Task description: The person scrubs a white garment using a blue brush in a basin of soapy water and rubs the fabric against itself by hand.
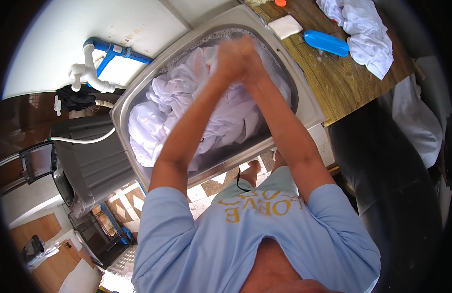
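Note:
My left hand (229, 61) and my right hand (250, 57) press together over the far end of a metal sink basin (311, 100). Motion blurs both, but they look closed, with white cloth (272, 73) bunched at them and trailing down into the basin. Exactly how the fingers grip is hidden. A heap of wet white laundry (174, 95) fills most of the basin beneath my forearms. Soapy water with foam (206, 41) shows along the far rim.
On the wooden counter (333, 93) to the right lie a white bar (284, 27), a blue brush-like object (326, 43) and white garments (367, 36). At left, a white tap (86, 73) joins blue pipes (118, 51) above a grey appliance lid (91, 154).

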Motion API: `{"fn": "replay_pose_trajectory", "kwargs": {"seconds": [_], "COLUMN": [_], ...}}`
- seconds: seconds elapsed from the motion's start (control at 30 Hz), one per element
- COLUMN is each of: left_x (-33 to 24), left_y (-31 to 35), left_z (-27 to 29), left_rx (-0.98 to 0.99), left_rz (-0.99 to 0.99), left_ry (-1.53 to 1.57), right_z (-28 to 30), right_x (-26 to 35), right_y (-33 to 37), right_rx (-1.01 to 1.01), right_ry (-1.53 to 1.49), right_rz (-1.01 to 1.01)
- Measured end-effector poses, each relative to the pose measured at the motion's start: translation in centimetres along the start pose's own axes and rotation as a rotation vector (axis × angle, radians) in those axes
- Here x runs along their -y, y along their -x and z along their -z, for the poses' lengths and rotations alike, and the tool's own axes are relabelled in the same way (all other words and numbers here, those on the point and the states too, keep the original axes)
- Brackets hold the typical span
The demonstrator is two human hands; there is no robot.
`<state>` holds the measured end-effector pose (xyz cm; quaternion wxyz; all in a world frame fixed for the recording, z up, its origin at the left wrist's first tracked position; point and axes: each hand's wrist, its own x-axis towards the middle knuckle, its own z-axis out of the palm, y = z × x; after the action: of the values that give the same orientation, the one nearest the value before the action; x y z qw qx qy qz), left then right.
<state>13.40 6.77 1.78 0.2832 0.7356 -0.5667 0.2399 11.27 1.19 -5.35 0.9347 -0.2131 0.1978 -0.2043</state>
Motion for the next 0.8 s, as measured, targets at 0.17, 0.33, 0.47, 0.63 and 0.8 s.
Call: {"fn": "replay_pose_trajectory", "kwargs": {"seconds": [0.17, 0.33, 0.47, 0.63, 0.8], "left_x": [2.9, 1.3, 5.0, 2.5, 7.3], "left_y": [-0.6, 0.1, -0.2, -1.4, 0.6], "left_z": [-1.0, -1.2, -0.5, -2.4, 0.3], "left_rx": [-0.077, -0.066, -0.01, -0.089, 0.023], "left_rz": [-0.086, -0.092, 0.219, 0.099, 0.635], "left_ry": [0.188, 0.188, 0.238, 0.388, 0.554], "right_z": [-3.2, -0.4, -3.9, 5.7, -4.9], "right_x": [1.7, 2.0, 1.1, 1.7, 3.1], "right_y": [2.7, 2.9, 3.2, -1.2, 4.2], "right_rx": [-0.086, 0.093, -0.079, 0.651, -0.232], "right_ry": [-0.113, -0.402, -0.132, -0.027, -0.036], "right_rz": [-0.03, -0.2, -0.101, 0.12, -0.094]}}
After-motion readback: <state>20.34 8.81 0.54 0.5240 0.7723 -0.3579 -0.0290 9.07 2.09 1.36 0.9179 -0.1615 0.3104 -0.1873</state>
